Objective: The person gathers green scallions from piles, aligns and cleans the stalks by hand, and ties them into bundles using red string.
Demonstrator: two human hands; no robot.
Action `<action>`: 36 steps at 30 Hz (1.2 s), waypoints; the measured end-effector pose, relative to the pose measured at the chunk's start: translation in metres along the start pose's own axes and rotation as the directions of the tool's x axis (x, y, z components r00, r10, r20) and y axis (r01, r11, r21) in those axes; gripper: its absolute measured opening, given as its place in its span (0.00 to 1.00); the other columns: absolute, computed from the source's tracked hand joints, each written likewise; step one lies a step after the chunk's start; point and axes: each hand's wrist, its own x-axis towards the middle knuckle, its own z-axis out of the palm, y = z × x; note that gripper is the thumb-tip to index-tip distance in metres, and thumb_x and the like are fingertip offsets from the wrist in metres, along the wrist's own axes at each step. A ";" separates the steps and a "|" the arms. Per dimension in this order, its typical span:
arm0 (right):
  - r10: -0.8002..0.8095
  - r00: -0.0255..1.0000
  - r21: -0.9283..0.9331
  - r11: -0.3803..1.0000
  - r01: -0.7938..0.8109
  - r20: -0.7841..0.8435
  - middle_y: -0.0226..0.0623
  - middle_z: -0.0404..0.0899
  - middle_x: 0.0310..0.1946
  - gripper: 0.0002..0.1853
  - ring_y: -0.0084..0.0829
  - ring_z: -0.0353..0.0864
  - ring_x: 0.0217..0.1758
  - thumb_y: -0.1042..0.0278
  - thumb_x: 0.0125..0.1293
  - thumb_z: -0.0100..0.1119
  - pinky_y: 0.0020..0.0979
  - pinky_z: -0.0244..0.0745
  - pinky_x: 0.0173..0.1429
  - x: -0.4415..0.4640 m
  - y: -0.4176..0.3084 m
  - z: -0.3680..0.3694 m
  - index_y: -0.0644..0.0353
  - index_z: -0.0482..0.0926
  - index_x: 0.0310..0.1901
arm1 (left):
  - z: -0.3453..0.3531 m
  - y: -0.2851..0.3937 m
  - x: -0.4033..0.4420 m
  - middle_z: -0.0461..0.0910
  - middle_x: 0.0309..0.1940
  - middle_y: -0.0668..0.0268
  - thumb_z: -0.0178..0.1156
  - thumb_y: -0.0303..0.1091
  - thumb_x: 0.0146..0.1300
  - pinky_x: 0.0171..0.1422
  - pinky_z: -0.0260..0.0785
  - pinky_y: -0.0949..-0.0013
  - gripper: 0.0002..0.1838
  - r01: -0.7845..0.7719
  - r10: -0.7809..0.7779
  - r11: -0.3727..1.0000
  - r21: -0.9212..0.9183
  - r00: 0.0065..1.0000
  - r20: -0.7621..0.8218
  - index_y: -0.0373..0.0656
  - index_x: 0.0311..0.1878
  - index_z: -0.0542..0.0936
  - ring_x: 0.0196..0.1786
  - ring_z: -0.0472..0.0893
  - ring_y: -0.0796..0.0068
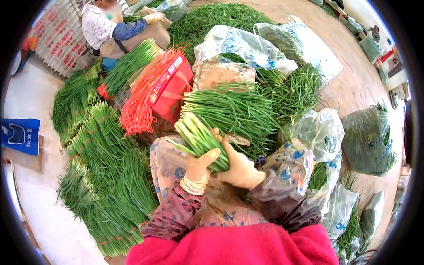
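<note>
A bundle of green stalks with pale ends (198, 136) is held between my two gloved hands above my lap. My left hand (198, 171) wraps round its lower left side, thumb across the stalks. From the right, my right hand (240, 167) grips the same bundle, its fingers partly hidden behind it. The pale ends point up and to the left. Just beyond the bundle lies a loose layer of green stalks (234, 108). Red ties (143, 95) hang over a red bag (174, 95) to the upper left of my hands.
Tied green bundles (106, 150) are piled at the left. Clear plastic bags (240, 46) lie on greens ahead, with another (316, 132) at the right. A filled bag (369, 141) stands farther right. Another person (99, 28) sits at the upper left. A blue bag (20, 136) is far left.
</note>
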 end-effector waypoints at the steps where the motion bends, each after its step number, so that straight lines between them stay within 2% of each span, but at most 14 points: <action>1: 0.016 1.000 -0.066 0.998 -0.015 0.022 0.58 0.79 0.42 0.49 0.56 0.80 0.45 0.59 0.45 0.70 0.45 0.75 0.49 0.005 0.005 -0.006 0.57 0.54 0.69 | -0.004 -0.002 0.002 0.75 0.57 0.64 0.71 0.24 0.51 0.59 0.71 0.68 0.41 0.082 -0.079 0.994 0.076 0.996 -0.049 0.39 0.69 0.64 0.56 0.75 0.72; 4: 0.065 0.998 -0.308 0.949 -0.058 0.011 0.53 0.79 0.46 0.40 0.49 0.80 0.50 0.64 0.47 0.68 0.40 0.76 0.53 0.039 -0.023 -0.063 0.59 0.62 0.64 | -0.031 -0.010 0.023 0.59 0.70 0.58 0.76 0.35 0.48 0.71 0.57 0.62 0.56 0.016 -0.097 0.755 0.655 0.991 0.087 0.40 0.75 0.49 0.70 0.61 0.66; 6: -0.016 0.998 -0.471 0.882 -0.017 -0.065 0.49 0.79 0.45 0.37 0.49 0.80 0.49 0.66 0.48 0.68 0.41 0.76 0.50 0.072 -0.030 -0.087 0.57 0.63 0.62 | -0.047 -0.023 0.034 0.51 0.73 0.56 0.77 0.39 0.44 0.74 0.50 0.54 0.63 -0.034 -0.082 0.644 0.764 0.990 0.114 0.41 0.76 0.42 0.75 0.52 0.60; 7: -0.070 0.995 -0.538 0.843 0.025 -0.064 0.47 0.79 0.45 0.37 0.50 0.80 0.48 0.66 0.49 0.68 0.42 0.76 0.48 0.092 -0.019 -0.093 0.56 0.62 0.61 | -0.048 -0.022 0.040 0.52 0.73 0.54 0.78 0.39 0.41 0.74 0.49 0.51 0.63 -0.053 -0.084 0.216 0.975 0.994 0.073 0.41 0.75 0.45 0.75 0.51 0.55; 8: -0.127 0.990 -0.600 0.797 0.067 -0.058 0.46 0.79 0.45 0.36 0.50 0.80 0.47 0.67 0.49 0.67 0.43 0.76 0.47 0.112 -0.013 -0.097 0.55 0.62 0.61 | -0.050 -0.022 0.048 0.52 0.72 0.52 0.78 0.39 0.38 0.74 0.49 0.48 0.63 -0.051 -0.068 -0.263 0.964 0.997 0.035 0.40 0.74 0.47 0.76 0.49 0.50; 14: -0.139 0.989 -0.761 0.636 0.125 0.046 0.44 0.78 0.43 0.35 0.46 0.80 0.46 0.66 0.48 0.70 0.41 0.76 0.47 0.195 0.032 -0.069 0.59 0.64 0.59 | -0.073 -0.036 0.093 0.50 0.73 0.52 0.79 0.39 0.31 0.74 0.45 0.43 0.66 -0.181 -0.094 -0.461 0.869 0.983 0.155 0.42 0.75 0.48 0.76 0.47 0.49; 15: -0.109 0.991 -0.796 0.592 0.128 0.078 0.45 0.76 0.49 0.39 0.44 0.78 0.52 0.66 0.48 0.70 0.39 0.75 0.51 0.203 0.040 -0.059 0.60 0.62 0.62 | -0.079 -0.043 0.103 0.49 0.74 0.53 0.75 0.38 0.37 0.74 0.45 0.43 0.62 -0.212 -0.038 -0.607 0.766 0.970 0.239 0.43 0.75 0.47 0.76 0.48 0.50; 16: -0.302 0.953 -0.809 0.560 0.178 0.001 0.42 0.76 0.51 0.34 0.40 0.77 0.54 0.73 0.51 0.60 0.38 0.73 0.52 0.210 0.068 -0.041 0.58 0.64 0.63 | -0.085 -0.050 0.113 0.49 0.74 0.53 0.71 0.37 0.44 0.75 0.44 0.42 0.57 -0.225 0.001 -0.735 0.640 0.943 0.332 0.43 0.75 0.47 0.76 0.49 0.51; 17: -0.324 0.946 -0.799 0.573 0.180 -0.019 0.43 0.72 0.56 0.36 0.41 0.74 0.57 0.72 0.51 0.60 0.40 0.71 0.54 0.215 0.095 -0.023 0.58 0.62 0.65 | -0.093 -0.057 0.124 0.48 0.75 0.56 0.57 0.34 0.58 0.74 0.42 0.39 0.44 -0.212 0.004 -0.813 0.542 0.929 0.370 0.46 0.75 0.48 0.76 0.50 0.55; 24: -0.371 0.926 -0.747 0.634 0.200 -0.067 0.42 0.65 0.63 0.43 0.40 0.67 0.63 0.67 0.50 0.63 0.43 0.65 0.57 0.218 0.139 -0.005 0.58 0.56 0.70 | -0.112 -0.072 0.189 0.46 0.76 0.61 0.44 0.33 0.65 0.73 0.39 0.34 0.35 -0.353 -0.174 -0.850 0.391 0.888 0.425 0.54 0.75 0.48 0.77 0.49 0.63; 29: -0.264 0.962 -0.788 0.577 0.214 0.068 0.43 0.65 0.63 0.42 0.42 0.67 0.63 0.58 0.48 0.69 0.44 0.66 0.58 0.214 0.103 -0.028 0.60 0.63 0.65 | -0.132 -0.082 0.213 0.52 0.74 0.60 0.45 0.32 0.64 0.74 0.44 0.40 0.36 -0.295 -0.063 -0.807 0.511 0.904 0.423 0.48 0.75 0.48 0.76 0.53 0.63; 31: -0.020 0.984 -0.720 0.679 0.142 0.175 0.44 0.66 0.63 0.31 0.44 0.70 0.61 0.58 0.50 0.68 0.44 0.69 0.56 0.217 0.060 -0.060 0.59 0.72 0.57 | -0.131 -0.085 0.211 0.53 0.73 0.59 0.45 0.31 0.64 0.73 0.45 0.39 0.36 -0.251 -0.045 -0.819 0.515 0.925 0.378 0.47 0.75 0.49 0.75 0.55 0.63; 34: 0.059 0.998 -0.662 0.749 -0.033 0.016 0.48 0.81 0.45 0.13 0.45 0.82 0.48 0.67 0.58 0.57 0.44 0.77 0.48 0.265 0.048 -0.074 0.57 0.80 0.45 | -0.123 -0.085 0.208 0.59 0.69 0.57 0.46 0.30 0.63 0.72 0.49 0.38 0.35 -0.217 -0.016 -0.827 0.519 0.931 0.363 0.45 0.74 0.50 0.71 0.59 0.61; 36: -0.148 0.989 -0.599 0.792 0.120 0.003 0.45 0.84 0.38 0.11 0.46 0.83 0.44 0.68 0.60 0.53 0.44 0.78 0.46 0.291 0.045 -0.067 0.54 0.81 0.44 | -0.121 -0.085 0.205 0.61 0.67 0.56 0.48 0.31 0.62 0.71 0.49 0.37 0.36 -0.202 -0.005 -0.844 0.497 0.929 0.370 0.43 0.74 0.51 0.70 0.61 0.59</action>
